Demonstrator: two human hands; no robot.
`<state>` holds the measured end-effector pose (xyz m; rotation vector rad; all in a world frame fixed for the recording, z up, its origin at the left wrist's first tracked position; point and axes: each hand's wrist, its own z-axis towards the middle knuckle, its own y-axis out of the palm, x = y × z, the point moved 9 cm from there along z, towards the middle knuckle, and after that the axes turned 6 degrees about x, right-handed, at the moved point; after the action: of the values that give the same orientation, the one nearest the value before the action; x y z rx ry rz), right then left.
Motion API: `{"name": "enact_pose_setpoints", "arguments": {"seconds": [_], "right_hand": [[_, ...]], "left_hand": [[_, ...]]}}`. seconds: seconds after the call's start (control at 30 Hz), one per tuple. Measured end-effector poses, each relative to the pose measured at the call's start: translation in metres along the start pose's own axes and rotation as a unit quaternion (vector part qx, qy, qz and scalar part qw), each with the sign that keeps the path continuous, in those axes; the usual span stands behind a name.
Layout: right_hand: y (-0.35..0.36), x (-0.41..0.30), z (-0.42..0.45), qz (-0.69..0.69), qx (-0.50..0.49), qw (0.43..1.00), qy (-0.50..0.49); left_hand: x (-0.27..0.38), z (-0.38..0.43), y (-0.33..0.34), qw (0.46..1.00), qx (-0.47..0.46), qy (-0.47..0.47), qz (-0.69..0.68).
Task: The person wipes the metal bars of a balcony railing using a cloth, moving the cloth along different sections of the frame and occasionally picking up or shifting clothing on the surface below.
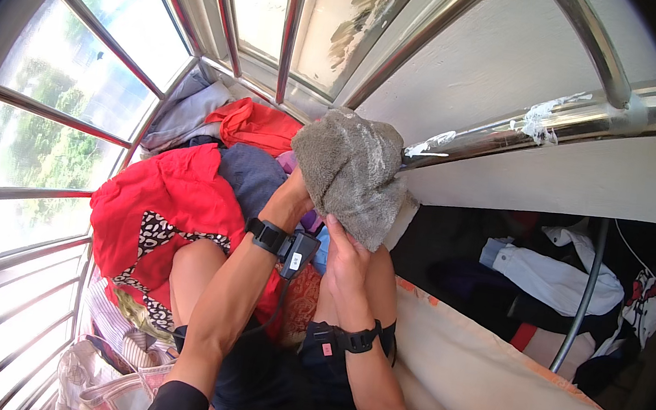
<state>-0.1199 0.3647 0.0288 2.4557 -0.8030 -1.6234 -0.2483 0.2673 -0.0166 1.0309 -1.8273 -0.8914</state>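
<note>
A grey-brown fleecy cloth [350, 171] with whitish patches is bunched up in front of me, over my knees. My left hand [302, 192] reaches behind and under it, supporting it; the fingers are hidden by the fabric. At the cloth's lower edge, my right hand [347, 260] grips it with the thumb on top. Both wrists wear black straps, the left with a small box [300, 249]. Left of the hands lies a red garment [167, 185] with black-and-white patterned trim. A dark blue garment [252, 174] lies just beyond my left forearm.
Another red garment [258, 126] and grey clothing [189, 111] are heaped by the barred window [64, 105]. A metal rail [547, 124] crosses at right, above dark space holding a white garment [553, 275]. A pale sheet [485, 372] and a clear bag [121, 391] flank me.
</note>
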Motion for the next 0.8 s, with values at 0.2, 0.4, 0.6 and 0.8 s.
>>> {"name": "enact_pose_setpoints", "arguments": {"seconds": [0.2, 0.4, 0.6, 0.8], "right_hand": [[-0.029, -0.001, -0.006, 0.009, 0.041, 0.999, 0.025], [-0.046, 0.005, -0.062, -0.106, -0.038, 0.992, 0.051], [-0.051, -0.015, -0.095, 0.026, -0.099, 0.995, -0.019], [-0.195, -0.099, -0.058, -0.041, 0.103, 0.991, -0.079]], "left_hand": [[0.002, -0.033, 0.01, 0.996, 0.086, -0.023, 0.03], [0.013, -0.074, -0.038, 0.992, 0.127, 0.012, 0.003], [-0.03, -0.111, -0.036, 0.93, -0.231, 0.031, -0.282], [-0.087, -0.128, 0.083, 0.909, -0.074, 0.144, 0.385]]}}
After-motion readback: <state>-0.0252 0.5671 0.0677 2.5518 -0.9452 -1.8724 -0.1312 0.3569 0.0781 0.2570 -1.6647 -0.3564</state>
